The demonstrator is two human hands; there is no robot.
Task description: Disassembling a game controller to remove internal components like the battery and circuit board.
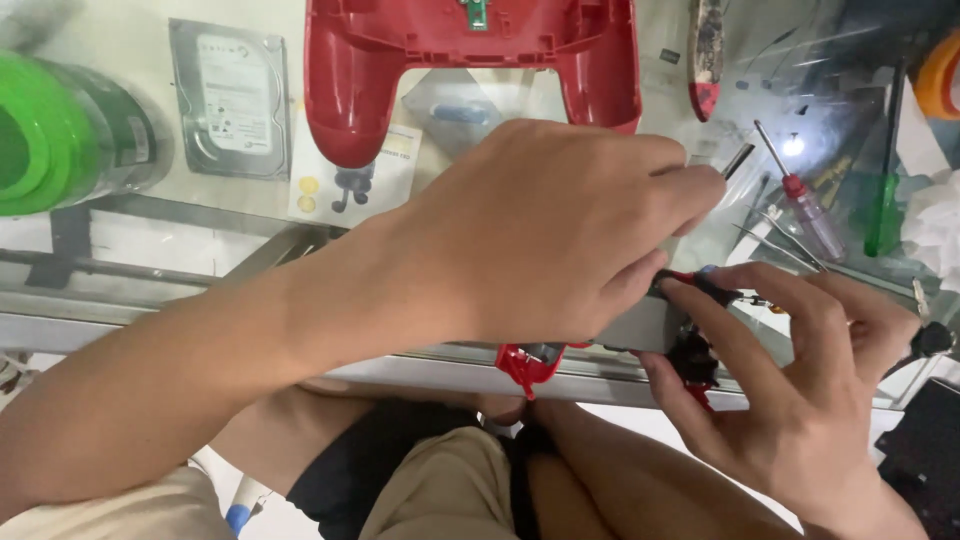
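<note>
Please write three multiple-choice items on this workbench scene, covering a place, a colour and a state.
1. Where does the hard drive lie?
A. left of the red controller shell
B. under the left hand
C. right of the green-handled screwdriver

2. What colour is the reel at far left?
A. orange
B. green
C. blue

3. How is the controller part held?
A. lying untouched
B. by one hand
C. between the left hand and right hand

A, it lies beside the shell's left grip; B, its rim is green; C, fingers of both close on it.

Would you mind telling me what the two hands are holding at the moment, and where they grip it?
Both hold a red controller part: the left hand covers its top, the right hand pinches its right end. Most of it is hidden.
</note>
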